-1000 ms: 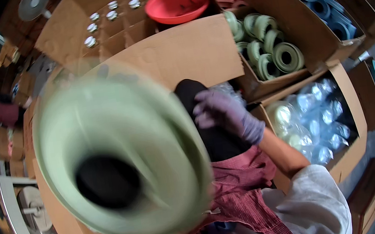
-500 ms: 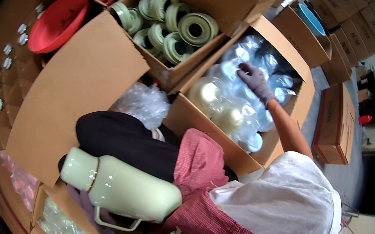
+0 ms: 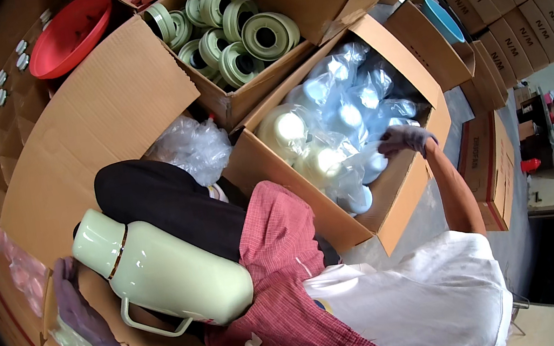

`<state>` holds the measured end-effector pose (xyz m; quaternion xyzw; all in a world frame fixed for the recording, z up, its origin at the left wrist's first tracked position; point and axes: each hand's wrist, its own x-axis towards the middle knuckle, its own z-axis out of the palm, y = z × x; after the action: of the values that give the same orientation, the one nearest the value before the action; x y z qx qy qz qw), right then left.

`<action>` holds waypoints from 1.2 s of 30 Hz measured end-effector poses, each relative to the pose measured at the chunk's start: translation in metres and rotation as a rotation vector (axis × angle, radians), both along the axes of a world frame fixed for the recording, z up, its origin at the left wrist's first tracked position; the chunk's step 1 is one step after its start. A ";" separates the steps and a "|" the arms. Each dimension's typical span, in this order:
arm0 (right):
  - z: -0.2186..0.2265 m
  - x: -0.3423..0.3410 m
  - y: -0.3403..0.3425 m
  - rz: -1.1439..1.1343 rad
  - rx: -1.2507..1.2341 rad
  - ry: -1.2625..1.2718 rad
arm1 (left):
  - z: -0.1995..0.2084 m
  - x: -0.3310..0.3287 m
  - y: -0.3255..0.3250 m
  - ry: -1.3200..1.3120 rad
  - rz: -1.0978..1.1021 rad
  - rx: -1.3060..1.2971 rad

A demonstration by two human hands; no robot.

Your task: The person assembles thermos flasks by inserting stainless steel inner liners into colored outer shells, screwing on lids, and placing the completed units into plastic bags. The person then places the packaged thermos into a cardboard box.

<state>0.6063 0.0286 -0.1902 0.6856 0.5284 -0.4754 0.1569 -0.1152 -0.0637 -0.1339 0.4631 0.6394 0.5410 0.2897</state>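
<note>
A pale green vacuum flask (image 3: pixel 177 272) with a side handle lies tilted across my lap, its cap end toward the left. My left hand (image 3: pixel 83 313), in a grey-purple glove, is beside the cap with its fingers stretched out, open; whether the fingertips touch the flask I cannot tell. My right hand (image 3: pixel 405 138), gloved too, is at the right side of an open carton (image 3: pixel 317 210). Its fingers are closed on the edge of a clear plastic bag (image 3: pixel 370 153). Bagged bluish and cream rounded pieces fill that carton.
Behind stands a carton with several green plastic rings (image 3: pixel 268 36). A red basin (image 3: pixel 69 32) is at the far left, beside a cardboard flap (image 3: pixel 93 121). Crumpled clear plastic (image 3: pixel 192 149) lies past my knee. Stacked cartons (image 3: pixel 519 33) stand at the far right.
My right hand has moved from the middle of the bagged pieces toward the carton's near right side. My left hand has come off the flask's handle side toward the left, fingers straightened.
</note>
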 end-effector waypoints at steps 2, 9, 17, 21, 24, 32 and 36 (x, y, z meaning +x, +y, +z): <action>-0.009 -0.034 0.027 -0.108 -0.026 0.389 | 0.021 0.011 0.031 -0.049 0.014 0.084; 0.051 -0.283 0.173 0.202 0.445 1.035 | 0.052 0.053 0.100 0.073 -0.312 0.112; 0.152 -0.432 0.279 -0.100 0.066 1.821 | 0.047 0.056 0.142 0.064 -0.476 -0.012; 0.194 -0.517 0.313 -0.177 0.045 1.998 | 0.038 0.050 0.183 0.440 -0.549 0.075; 0.199 -0.575 0.356 -0.534 0.423 2.041 | 0.023 0.066 0.221 0.315 -0.556 0.256; 0.162 -0.555 0.272 -0.015 0.928 1.495 | -0.025 0.016 0.259 0.815 0.079 0.446; 0.048 -0.488 0.208 0.274 1.324 1.109 | -0.019 0.015 0.252 0.087 -0.058 0.264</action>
<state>0.1187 0.2370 -0.1420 0.2361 0.7737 -0.3130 -0.4976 -0.0998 0.1886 -0.1526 0.5385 0.5608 0.5914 0.2138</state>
